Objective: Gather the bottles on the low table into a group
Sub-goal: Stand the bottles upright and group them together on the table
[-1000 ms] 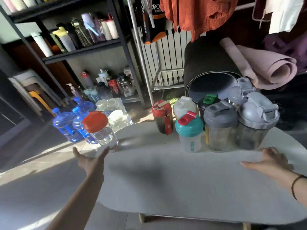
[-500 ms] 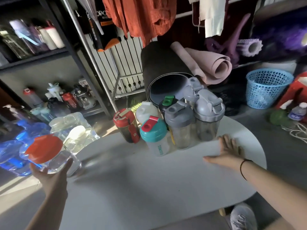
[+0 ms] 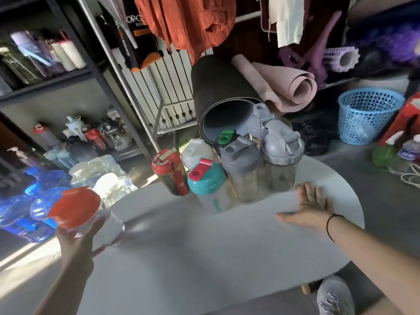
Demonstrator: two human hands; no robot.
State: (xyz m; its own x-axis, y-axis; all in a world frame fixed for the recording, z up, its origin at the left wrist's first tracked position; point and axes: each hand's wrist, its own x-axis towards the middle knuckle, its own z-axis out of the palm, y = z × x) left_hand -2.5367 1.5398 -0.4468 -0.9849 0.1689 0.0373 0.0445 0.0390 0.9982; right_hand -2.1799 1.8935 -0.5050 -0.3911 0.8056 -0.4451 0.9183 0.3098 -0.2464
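A clear bottle with an orange-red lid (image 3: 75, 210) stands tilted at the left edge of the white low table (image 3: 204, 258). My left hand (image 3: 78, 237) wraps around its near side. Several bottles stand packed together at the table's back: a dark one with a red lid (image 3: 169, 171), a white one with a teal cap (image 3: 210, 187), a white jug (image 3: 196, 151), a green-capped one (image 3: 226, 137) and grey-lidded shakers (image 3: 242, 169) (image 3: 281, 155). My right hand (image 3: 310, 204) lies flat on the table, fingers spread, just right of the group.
Blue water jugs (image 3: 27, 208) and clear containers (image 3: 100, 173) sit on the floor left of the table. A metal shelf with bottles (image 3: 75, 137) stands behind. Rolled mats (image 3: 284, 87) lean at the back. A blue basket (image 3: 368, 114) is at the right.
My left hand has reached the orange-lidded bottle and closed around it, tilting it. My right hand stayed flat by the group. The view swung right.
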